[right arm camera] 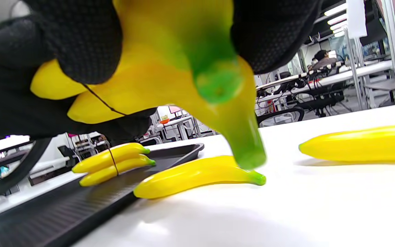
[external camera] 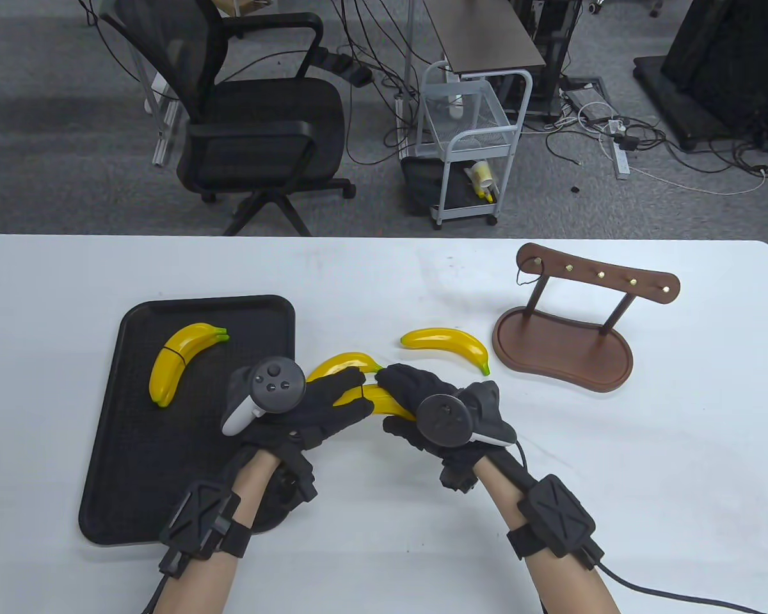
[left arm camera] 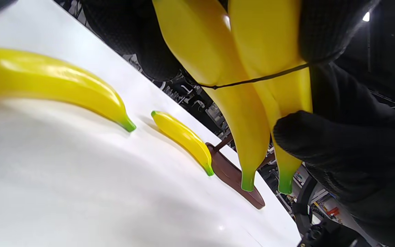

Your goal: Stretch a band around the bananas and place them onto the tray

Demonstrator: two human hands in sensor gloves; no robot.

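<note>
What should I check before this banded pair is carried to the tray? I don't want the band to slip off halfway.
1. Band circles both held bananas: ok, it crosses both in the left wrist view.
2. Band fully released from the fingers: cannot tell, gloves hide its ends.
3. Grip: ok, left hand and right hand both hold the pair.
4. Pair lifted off the table: ok in the wrist views.
5. Free space on the tray: ok, only one banded pair lies at its far end.
6. Path: not ok, a loose banana lies between the hands and the tray.
</note>
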